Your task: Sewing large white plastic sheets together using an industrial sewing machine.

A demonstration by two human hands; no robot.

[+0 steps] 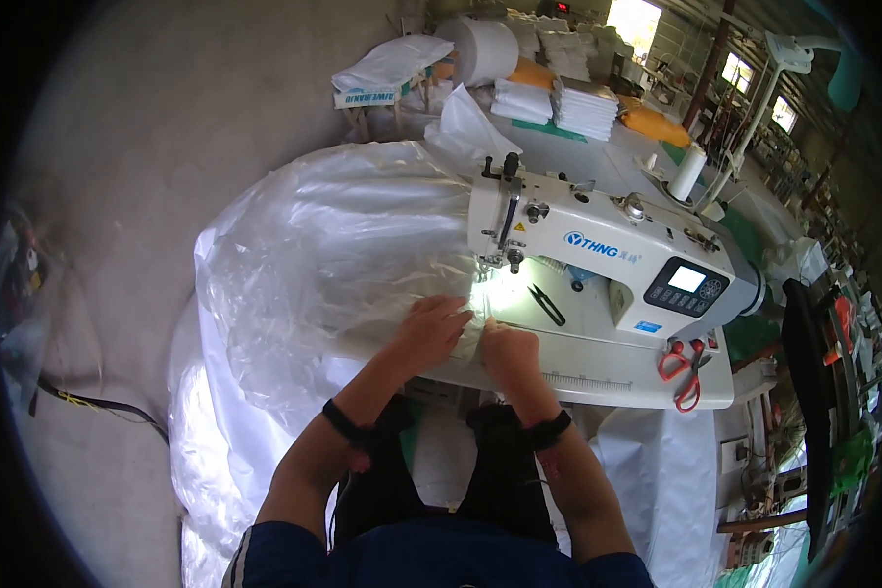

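Observation:
A large sheet of clear and white plastic film [333,235] spreads over the left part of the sewing machine's bed and drapes down towards the floor. My left hand [431,328] lies on the film with fingers stretched towards the lit needle area. Close beside it, my right hand [512,355] is closed in a pinch at the film's right edge, just in front of the needle. The white sewing machine [598,230] stands over the bed, its lamp glaring so that the needle and presser foot are hard to make out.
Black thread snips [547,305] rest on the bed right of the needle. Red-handled scissors [691,372] lie at the bed's right end. A white thread cone [687,172] stands behind the machine. Stacked white sheets [585,108] sit at the back, and a black cable [108,403] crosses the floor.

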